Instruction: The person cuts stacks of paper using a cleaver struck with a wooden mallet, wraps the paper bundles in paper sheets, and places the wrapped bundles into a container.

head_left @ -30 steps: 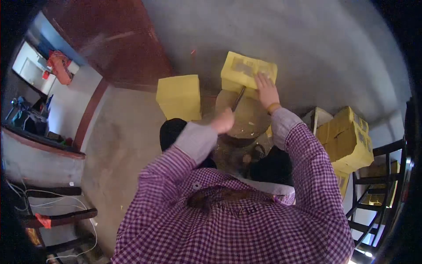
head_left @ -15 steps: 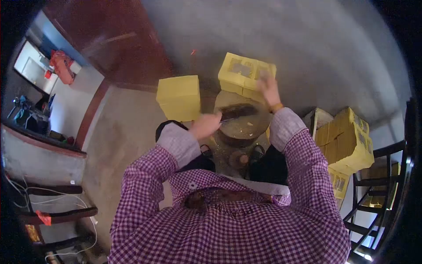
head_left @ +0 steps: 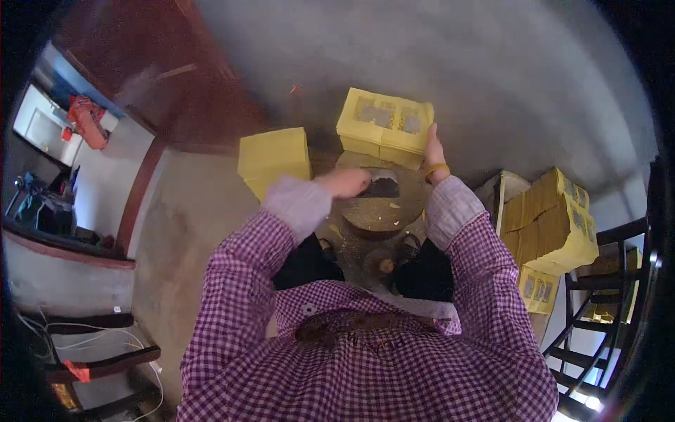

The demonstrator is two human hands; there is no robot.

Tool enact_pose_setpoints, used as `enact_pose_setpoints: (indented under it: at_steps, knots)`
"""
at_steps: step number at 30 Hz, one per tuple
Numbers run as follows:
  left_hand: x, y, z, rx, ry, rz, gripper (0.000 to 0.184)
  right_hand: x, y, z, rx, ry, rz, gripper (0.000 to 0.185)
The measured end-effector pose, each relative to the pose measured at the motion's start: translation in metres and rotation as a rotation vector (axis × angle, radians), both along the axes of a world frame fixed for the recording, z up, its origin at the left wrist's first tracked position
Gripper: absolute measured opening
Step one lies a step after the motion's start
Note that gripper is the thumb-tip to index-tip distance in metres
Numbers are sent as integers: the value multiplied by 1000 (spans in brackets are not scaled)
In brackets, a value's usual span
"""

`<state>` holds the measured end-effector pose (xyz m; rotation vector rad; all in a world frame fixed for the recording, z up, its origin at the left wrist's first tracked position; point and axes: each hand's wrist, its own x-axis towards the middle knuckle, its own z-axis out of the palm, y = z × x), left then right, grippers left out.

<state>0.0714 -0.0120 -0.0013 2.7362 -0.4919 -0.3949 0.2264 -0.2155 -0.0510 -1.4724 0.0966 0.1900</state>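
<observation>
At frame centre, the left hand [head_left: 349, 182] is closed around a dark-bladed knife [head_left: 384, 187] over a round block [head_left: 369, 213]; the right hand [head_left: 434, 148] lies open against a yellow stack [head_left: 383, 139].

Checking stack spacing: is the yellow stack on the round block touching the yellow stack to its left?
Apart. The head view shows an open gap between the block-top stack and the left stack.

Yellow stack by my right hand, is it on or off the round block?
On, apparently: the yellow stack covers the far rim of the round block.
</observation>
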Motion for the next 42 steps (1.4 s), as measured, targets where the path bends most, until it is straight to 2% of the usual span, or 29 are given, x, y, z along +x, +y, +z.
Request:
enact_pose_setpoints:
  at_steps: [1,3,4,6,7,9,10,12,13,14,15,16,18,19,21,22,24,26,28,29,31,35,37,40,42]
  knots:
    - [21,-1,7,-34,102,-28,25,2,1,-2,28,-11,7,84]
    - [68,7,6,-159,28,60,25,8,2,-10,47,-13,0,82]
    - [101,22,-6,-326,87,20,26,10,1,-9,67,-12,0,80]
    - [104,12,28,-111,326,-28,24,-5,3,18,87,12,17,79]
    - [102,10,21,-112,329,-32,24,-12,4,26,119,47,45,78]
    - [90,3,-2,-178,14,-11,23,-7,1,23,187,95,100,77]
    - [81,1,0,-178,11,-14,23,-3,-1,22,253,138,162,76]
    - [58,2,21,-427,41,-36,20,-8,-2,44,273,179,168,75]
    - [50,1,40,-401,-44,151,17,-11,-1,50,292,225,178,75]
    - [59,10,26,-571,-299,325,17,0,-1,30,289,232,177,75]
    - [71,25,15,-731,-559,494,17,13,4,10,109,157,96,73]
    - [71,35,39,-742,-598,679,27,25,6,-4,-69,76,16,71]
    - [83,49,41,-864,-297,1031,39,20,1,-2,-80,49,33,68]
    - [91,51,27,-865,-297,1039,39,18,1,0,-91,24,56,65]
    - [109,56,-14,-1447,175,704,47,20,3,4,-119,63,45,62]
    - [117,59,-17,-1447,180,702,47,21,1,7,-150,98,25,59]
    - [123,61,-24,-1264,229,577,47,12,-2,19,-126,121,52,55]
    - [122,62,-26,-1171,188,612,50,0,-3,40,-93,138,85,51]
    - [120,63,-25,-980,104,668,55,-12,-5,59,222,321,218,59]
    - [113,58,-16,-983,105,668,55,-10,-8,58,219,321,217,59]
    - [98,47,-6,-1117,259,798,60,-7,-20,55,203,435,449,64]
    - [85,44,5,-1139,390,786,63,-7,-18,47,82,357,504,74]
    - [80,42,7,-1290,428,740,62,-14,-15,53,117,333,558,73]
    - [84,47,-5,-1421,461,692,61,-19,-4,53,238,311,494,73]
    - [87,52,-11,-1413,470,728,61,-16,-3,52,268,337,491,71]
